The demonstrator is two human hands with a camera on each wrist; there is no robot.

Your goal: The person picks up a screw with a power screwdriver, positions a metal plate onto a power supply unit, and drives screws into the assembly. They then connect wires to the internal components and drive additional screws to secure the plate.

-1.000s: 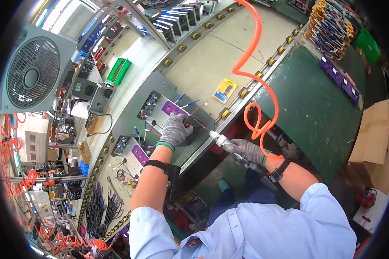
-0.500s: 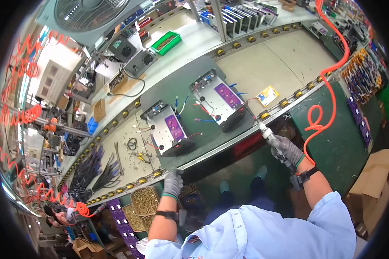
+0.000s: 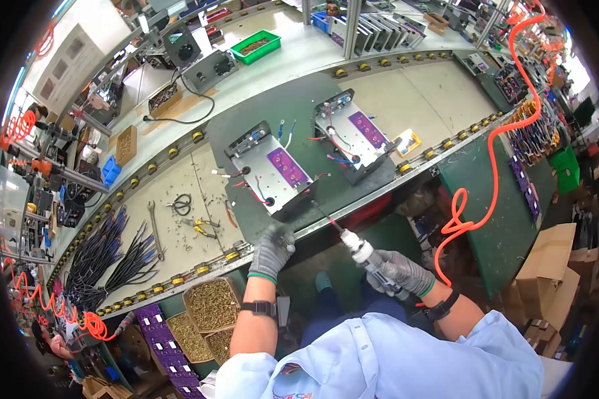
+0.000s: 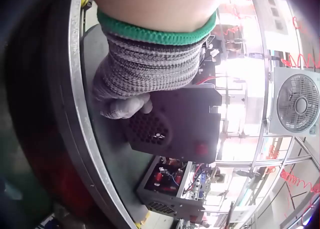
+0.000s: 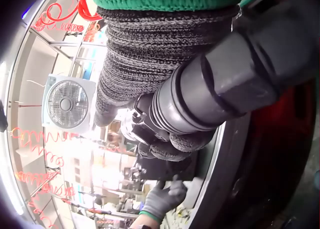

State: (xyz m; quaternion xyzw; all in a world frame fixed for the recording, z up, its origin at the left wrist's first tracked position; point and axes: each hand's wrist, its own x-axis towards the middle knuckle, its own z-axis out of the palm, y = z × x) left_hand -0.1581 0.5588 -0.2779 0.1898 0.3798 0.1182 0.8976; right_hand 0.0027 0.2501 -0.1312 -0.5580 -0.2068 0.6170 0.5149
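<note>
My gloved right hand [image 3: 406, 271] grips a white and grey power screwdriver [image 3: 359, 247], its long bit pointing up and left toward the front of the nearer metal chassis [image 3: 259, 163]. The tool's thick grey body [image 5: 195, 96] fills much of the right wrist view. My gloved left hand [image 3: 270, 254] has curled fingers, close to that chassis's front corner; I cannot tell whether they pinch something small. In the left wrist view, the fingers overlap a dark panel [image 4: 192, 121] with a honeycomb vent. A second chassis [image 3: 343, 126] with a purple label stands to the right.
Both chassis stand on a dark green board [image 3: 226, 206] on a roller-edged conveyor. Boxes of brass screws [image 3: 213, 302] sit below left. Pliers [image 3: 199, 226], a wrench [image 3: 154, 229] and black cables [image 3: 96, 256] lie left. An orange coiled hose [image 3: 492, 166] hangs right.
My left hand left the right-hand chassis, dipped beside the screw boxes, then rose to the nearer chassis. The screwdriver swung right, then back left toward the nearer chassis. The head view shifted.
</note>
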